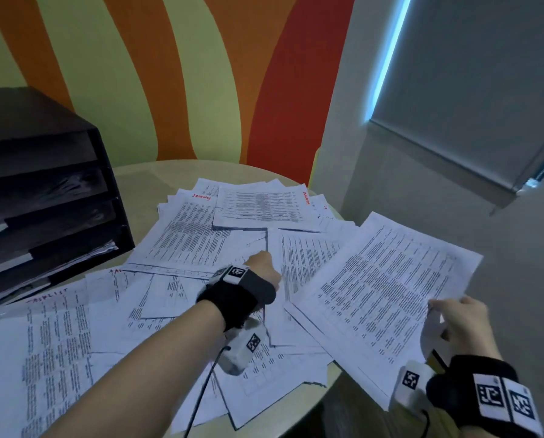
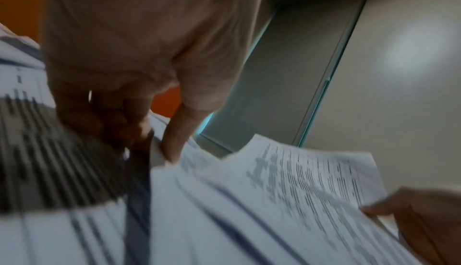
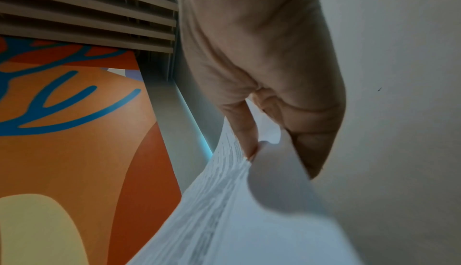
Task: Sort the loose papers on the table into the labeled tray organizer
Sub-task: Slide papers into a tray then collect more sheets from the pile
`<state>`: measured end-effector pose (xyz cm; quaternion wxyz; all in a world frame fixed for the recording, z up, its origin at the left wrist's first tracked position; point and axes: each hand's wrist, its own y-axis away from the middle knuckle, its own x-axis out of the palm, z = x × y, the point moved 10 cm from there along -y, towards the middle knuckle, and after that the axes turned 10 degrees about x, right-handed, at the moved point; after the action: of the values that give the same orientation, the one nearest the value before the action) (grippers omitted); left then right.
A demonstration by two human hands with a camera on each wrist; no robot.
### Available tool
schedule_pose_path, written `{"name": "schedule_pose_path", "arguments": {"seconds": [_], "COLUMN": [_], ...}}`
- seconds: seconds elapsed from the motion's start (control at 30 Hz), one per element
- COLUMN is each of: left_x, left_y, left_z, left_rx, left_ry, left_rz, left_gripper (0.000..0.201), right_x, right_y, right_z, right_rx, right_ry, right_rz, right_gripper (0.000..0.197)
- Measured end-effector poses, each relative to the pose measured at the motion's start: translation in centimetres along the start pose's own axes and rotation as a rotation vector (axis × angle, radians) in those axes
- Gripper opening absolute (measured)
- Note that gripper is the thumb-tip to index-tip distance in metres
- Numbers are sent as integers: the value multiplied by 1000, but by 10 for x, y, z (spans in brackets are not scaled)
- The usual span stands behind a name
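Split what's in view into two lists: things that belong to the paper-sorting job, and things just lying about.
Belongs to the job:
- loose papers spread on the table
- sheet pinched by the right hand
- left hand, pinching a paper in the pile
- black tray organizer

Just there:
- round table
- striped wall
- window blind

Office or meeting room. Round pale tabletop (image 1: 157, 175) covered in printed papers (image 1: 201, 235), some with red handwritten headings; dark stacked tray organizer (image 1: 43, 191) at the left edge. Striped orange-green wall mural (image 1: 169, 74), grey roller blind (image 1: 472, 90) over a window.
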<state>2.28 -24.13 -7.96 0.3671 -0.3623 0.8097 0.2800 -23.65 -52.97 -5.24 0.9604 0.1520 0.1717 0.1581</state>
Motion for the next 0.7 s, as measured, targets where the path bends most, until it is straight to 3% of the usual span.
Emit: {"name": "schedule_pose_path", "arguments": {"seconds": [0.13, 0.27, 0.43, 0.5, 0.7], "left_x": [-27, -30, -33, -33, -20], "left_y": [30, 37, 33, 31, 32], "left_z": [39, 78, 82, 68, 49], "left_rx": [-33, -49, -30, 31, 59], "left_ry": [-174, -19, 112, 240, 587], "left_rz": [100, 157, 40, -18, -38], "left_gripper": [31, 31, 43, 50, 25], "right_x": [7, 22, 45, 63, 124], "right_y": [-10, 0, 21, 27, 52], "right_z": [-14, -8, 1, 0, -16], "right_rx": [84, 96, 45, 44, 55], "right_ry": [-37, 5, 54, 90, 198], "right_rz": [36, 94, 157, 209, 417], "right_gripper": [11, 10, 9, 22, 25]}}
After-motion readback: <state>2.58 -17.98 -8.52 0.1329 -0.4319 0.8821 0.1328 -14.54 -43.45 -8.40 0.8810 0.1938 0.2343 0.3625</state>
